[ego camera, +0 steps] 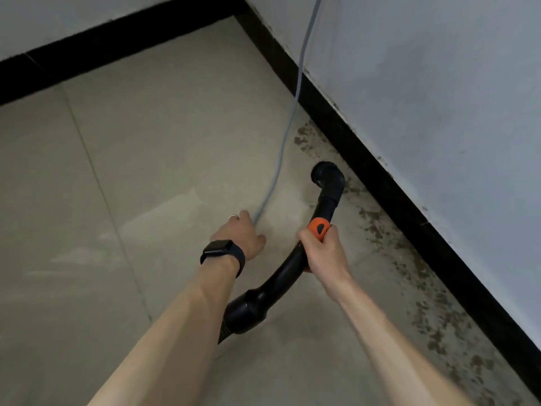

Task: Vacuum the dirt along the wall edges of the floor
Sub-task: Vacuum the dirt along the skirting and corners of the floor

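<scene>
Black plastic fills my right hand point(323, 252): its fingers are wrapped tight around the curved vacuum handle point(288, 269), just below the orange button point(319, 227). From that grip the black pipe point(329, 202) bends up and away to its round end point(328, 172), which sits low by the floor, close beside the black skirting board point(389, 189) of the right wall point(453, 92). Behind my hand the handle gets fatter and joins the hose cuff point(247, 312) near my left arm.

Brown dirt point(377, 227) lies in patches on the tan floor point(146, 171), in a strip along the skirting board. Some of it is beyond the pipe end and a lot of it is nearer to me, to the right of my grip.

I see my left hand point(243, 234) reaching out beside a thin grey cable point(288, 124). It may be holding the cable, but I cannot tell, because the fingers are hidden. A black watch point(222, 254) is on that wrist and a ring point(233, 217) is on one finger. The cable runs up the floor and climbs the right wall.
</scene>
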A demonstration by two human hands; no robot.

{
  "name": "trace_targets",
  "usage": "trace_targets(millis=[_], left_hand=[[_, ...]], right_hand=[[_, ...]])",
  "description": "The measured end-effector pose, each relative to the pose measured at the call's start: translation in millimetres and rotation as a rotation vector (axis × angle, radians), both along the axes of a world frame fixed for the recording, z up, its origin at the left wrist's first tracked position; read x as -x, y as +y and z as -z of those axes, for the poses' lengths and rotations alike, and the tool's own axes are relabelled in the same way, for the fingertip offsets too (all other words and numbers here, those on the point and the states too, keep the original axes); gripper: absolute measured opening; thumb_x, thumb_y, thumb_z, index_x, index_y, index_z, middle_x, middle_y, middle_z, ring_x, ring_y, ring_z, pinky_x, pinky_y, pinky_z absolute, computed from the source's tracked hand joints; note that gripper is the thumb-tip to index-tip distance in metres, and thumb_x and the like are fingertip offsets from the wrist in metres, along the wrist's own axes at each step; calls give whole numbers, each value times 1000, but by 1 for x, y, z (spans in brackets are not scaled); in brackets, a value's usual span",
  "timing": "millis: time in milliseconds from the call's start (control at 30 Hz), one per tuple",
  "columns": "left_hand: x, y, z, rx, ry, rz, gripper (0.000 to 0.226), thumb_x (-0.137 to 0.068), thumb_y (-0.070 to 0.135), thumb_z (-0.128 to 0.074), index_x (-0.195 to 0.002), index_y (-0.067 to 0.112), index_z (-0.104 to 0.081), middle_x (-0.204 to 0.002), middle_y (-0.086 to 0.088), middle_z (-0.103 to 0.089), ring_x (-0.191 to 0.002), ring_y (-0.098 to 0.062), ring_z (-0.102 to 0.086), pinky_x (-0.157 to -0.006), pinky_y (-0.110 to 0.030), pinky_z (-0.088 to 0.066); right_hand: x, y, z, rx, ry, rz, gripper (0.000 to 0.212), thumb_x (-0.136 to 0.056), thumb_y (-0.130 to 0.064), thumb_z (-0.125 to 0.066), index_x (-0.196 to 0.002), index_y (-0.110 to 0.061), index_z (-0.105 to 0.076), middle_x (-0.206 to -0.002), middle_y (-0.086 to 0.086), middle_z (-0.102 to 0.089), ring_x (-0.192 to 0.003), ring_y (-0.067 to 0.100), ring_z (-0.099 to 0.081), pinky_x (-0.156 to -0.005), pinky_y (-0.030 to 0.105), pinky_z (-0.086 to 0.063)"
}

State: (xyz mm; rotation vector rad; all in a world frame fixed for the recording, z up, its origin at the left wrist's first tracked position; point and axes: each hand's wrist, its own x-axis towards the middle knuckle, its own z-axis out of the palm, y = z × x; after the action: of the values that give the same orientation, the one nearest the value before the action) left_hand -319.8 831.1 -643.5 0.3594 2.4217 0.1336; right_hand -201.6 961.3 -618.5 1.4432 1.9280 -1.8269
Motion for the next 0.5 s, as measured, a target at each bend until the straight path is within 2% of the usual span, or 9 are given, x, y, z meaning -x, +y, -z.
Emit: trace_targets(millis=[33,133,233,300,367,500], left_hand=[[4,2,13,5,16,-18,47,-91,48,-52,-122,14,-42,-120,-10,-52,-105,-33,-58,-75,-37,-46],[11,6,42,0,87,8,35,-96,39,-46,-118,12,-46,-120,-12,-56,-106,-33,-58,-79,-37,-45],[2,-1,41,-36,114,-20,23,-99,25,-37,-114,11,-47,-115,-13,-59,-101,-32,-60,-73,-34,-43],[-4,-9,34,-90,83,-171,21,-100,20,-34,-116,9,-43,-110,-14,-61,-94,-32,-61,-69,-34,-44],[-2,-14,27,-187,74,-371,24,-100,17,-31,-122,8,-36,-108,-16,-61,-91,-33,-60,-70,-36,-46],[18,-32,30,-390,204,-611,20,-102,19,-30,-120,10,-33,-106,-18,-60,-85,-35,-58,-68,-38,-45]], right_hand=[[3,-2,9,-45,-1,-10,36,-81,-38,-63,-103,-13,-47,-84,5,-58,-74,22,-61,-74,49,-60],[14,-7,26,-77,43,-38,37,-78,-41,-63,-100,-15,-48,-80,1,-55,-69,19,-56,-68,39,-51],[17,-11,19,-34,21,-67,46,-69,-47,-62,-101,-17,-49,-86,4,-61,-75,21,-63,-73,45,-59],[13,-13,4,-25,-14,-106,44,-74,-45,-62,-105,-17,-48,-92,7,-63,-81,24,-66,-83,50,-60],[14,-12,-10,-36,-35,-120,45,-78,-44,-62,-108,-16,-44,-97,12,-66,-85,28,-70,-85,53,-61],[39,-12,-6,81,84,-57,25,-99,-13,-56,-116,-12,-38,-93,12,-60,-64,25,-73,-72,48,-64]])
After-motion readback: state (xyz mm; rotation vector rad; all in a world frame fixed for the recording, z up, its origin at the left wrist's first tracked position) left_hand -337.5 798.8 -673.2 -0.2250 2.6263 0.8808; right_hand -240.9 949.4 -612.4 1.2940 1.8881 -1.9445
